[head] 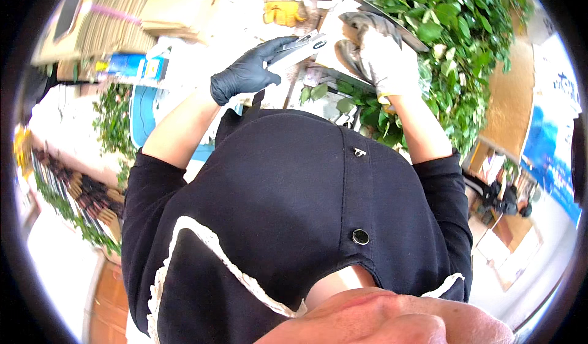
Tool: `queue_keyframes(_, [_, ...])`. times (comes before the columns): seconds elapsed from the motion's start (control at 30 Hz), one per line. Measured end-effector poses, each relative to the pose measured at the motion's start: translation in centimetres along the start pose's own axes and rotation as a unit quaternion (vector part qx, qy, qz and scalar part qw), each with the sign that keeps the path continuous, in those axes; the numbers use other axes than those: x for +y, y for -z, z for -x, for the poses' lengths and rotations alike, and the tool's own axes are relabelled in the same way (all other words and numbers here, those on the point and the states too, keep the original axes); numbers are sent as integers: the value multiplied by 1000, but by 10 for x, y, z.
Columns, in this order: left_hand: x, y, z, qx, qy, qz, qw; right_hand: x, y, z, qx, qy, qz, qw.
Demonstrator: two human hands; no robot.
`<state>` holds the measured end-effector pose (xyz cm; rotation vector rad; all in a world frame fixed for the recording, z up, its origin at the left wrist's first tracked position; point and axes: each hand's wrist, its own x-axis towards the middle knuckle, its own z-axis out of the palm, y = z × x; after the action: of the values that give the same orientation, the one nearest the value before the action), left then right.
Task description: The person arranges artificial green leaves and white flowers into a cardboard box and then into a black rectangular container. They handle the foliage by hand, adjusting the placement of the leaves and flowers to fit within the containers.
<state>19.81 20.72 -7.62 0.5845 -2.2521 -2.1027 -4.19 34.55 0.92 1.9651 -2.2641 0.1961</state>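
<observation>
My left hand (243, 70), in a black glove, is closed around a white and grey stapler (298, 52) with a dark oval badge on its side. The stapler points up and to the right, towards my right hand. My right hand (381, 52) wears a white work glove with grey coated fingers. Its thumb and fingers lie over a pale cardboard sheet (328, 59); whether they pinch it cannot be told. Just beyond the right hand runs a long dark strip with a metallic edge (415, 43). Cut leafy stems (381, 116) show below the right wrist.
A large heap of leafy green stems (459, 36) fills the right side. Stacked cardboard (119, 22) stands at the upper left, near a blue box (133, 67). A yellow glove (282, 13) lies at the far side of the table. A blue tub (140, 114) is at left.
</observation>
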Motion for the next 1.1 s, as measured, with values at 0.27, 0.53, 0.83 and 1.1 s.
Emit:
queue_keyframes(0.27, [11,20,-44,-105,12,-175,979,0,-6,-7,-270,-203,-57,940])
queue_keyframes(0.53, [-17,52,-39,-208,-11,-94,973,12,-18,-3,-27,-48,-39,998])
queue_keyframes(0.83, [-46,24,21,64,-88,-409,906,12,-20,-3,-9,-6,43,999])
queue_keyframes(1.1, [-57,3,2,92,-146,-398,901,3,-19,-2,-31,-33,32,998])
